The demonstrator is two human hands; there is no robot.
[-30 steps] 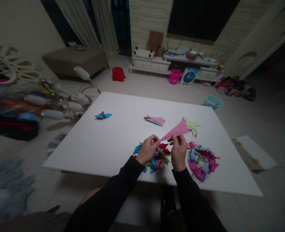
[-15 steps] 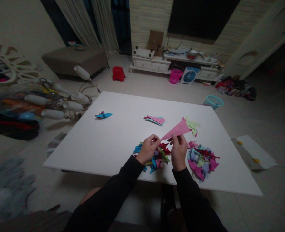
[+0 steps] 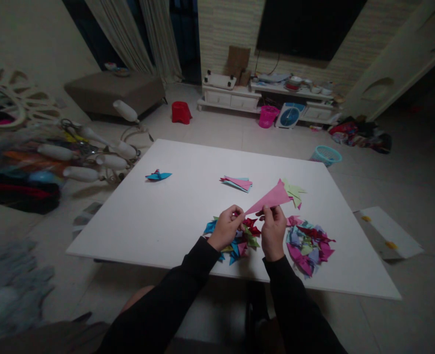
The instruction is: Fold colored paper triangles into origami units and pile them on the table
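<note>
A pink folded paper point(image 3: 272, 197), narrow at the left and wide at the right, is held above the white table point(image 3: 158, 206). My left hand point(image 3: 228, 227) pinches its narrow tip. Along its lower edge, the fingers of my right hand point(image 3: 273, 231) are closed on it. Below my left hand lies a pile of folded paper pieces point(image 3: 235, 248) in blue, red and green, partly hidden. To the right of my right hand is another pile of folded papers point(image 3: 309, 246), mostly magenta, lilac and pale green. Green folded papers point(image 3: 294, 191) show behind the pink paper's wide end.
A small stack of pink and light blue folded papers point(image 3: 236, 183) lies mid-table. Farther left is a blue folded paper piece point(image 3: 158, 175). On the floor beyond stand a red stool point(image 3: 181, 112), a pink bin point(image 3: 268, 116) and a light blue basket point(image 3: 326, 155).
</note>
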